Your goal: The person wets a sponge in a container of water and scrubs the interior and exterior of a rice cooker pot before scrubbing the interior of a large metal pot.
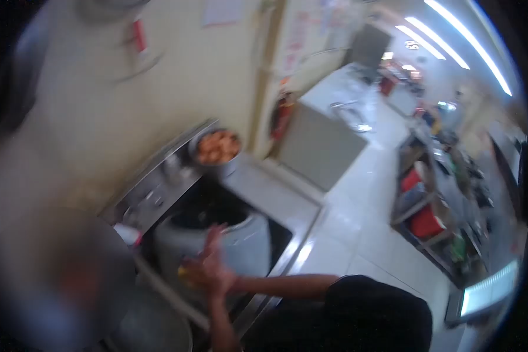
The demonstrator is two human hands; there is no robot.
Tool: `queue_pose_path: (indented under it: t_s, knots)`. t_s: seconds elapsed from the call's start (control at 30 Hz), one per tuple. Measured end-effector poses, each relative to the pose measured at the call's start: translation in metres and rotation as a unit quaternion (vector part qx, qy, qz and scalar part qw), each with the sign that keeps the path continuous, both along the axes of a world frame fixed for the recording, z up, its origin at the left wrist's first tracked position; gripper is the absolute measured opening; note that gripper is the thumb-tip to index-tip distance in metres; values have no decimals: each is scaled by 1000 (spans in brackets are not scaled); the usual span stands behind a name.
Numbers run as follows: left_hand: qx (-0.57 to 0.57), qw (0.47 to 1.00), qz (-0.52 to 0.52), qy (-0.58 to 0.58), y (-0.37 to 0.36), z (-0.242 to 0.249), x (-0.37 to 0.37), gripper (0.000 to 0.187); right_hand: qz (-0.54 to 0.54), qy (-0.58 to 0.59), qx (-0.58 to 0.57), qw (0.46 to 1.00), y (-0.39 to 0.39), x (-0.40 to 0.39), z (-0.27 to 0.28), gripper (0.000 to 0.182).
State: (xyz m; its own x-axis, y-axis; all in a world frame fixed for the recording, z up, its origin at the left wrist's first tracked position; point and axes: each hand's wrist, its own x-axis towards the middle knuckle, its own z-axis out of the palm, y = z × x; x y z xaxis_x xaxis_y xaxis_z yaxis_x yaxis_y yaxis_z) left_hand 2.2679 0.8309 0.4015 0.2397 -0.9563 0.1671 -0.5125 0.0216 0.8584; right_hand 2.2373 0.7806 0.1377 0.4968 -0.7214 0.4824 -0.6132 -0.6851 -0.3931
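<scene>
A large grey metal pot (249, 243) sits in the dark square recess of a steel counter, its round mouth facing up and away. My two hands overlap against its near side and are smeared by motion. My left hand (212, 249) reaches up from below, fingers stretched toward the pot's rim. My right hand (200, 273) comes in from the right, at the end of a bare forearm and black sleeve. A small yellow thing (184, 271) shows at its fingers, too blurred to name. The crossed wrists partly hide the pot's wall.
A metal bowl of orange-brown pieces (218, 148) stands at the counter's back corner. A white container (127, 234) lies left of the pot. Another round vessel (149, 325) and a large blurred shape (58, 281) fill the lower left. Shelving with red containers (426, 220) is across the tiled floor (352, 223).
</scene>
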Motion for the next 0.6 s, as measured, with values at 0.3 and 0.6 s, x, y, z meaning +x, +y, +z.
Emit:
queue_pose_path:
  t_s: [0.3, 0.6]
  knots:
    - [-75, 948, 187, 245, 79, -141, 103, 41, 67, -54, 68, 994, -34, -149, 80, 64]
    - [19, 909, 336, 246, 127, -231, 121, 48, -283, -294, 325, 853, -37, -181, -7, 70]
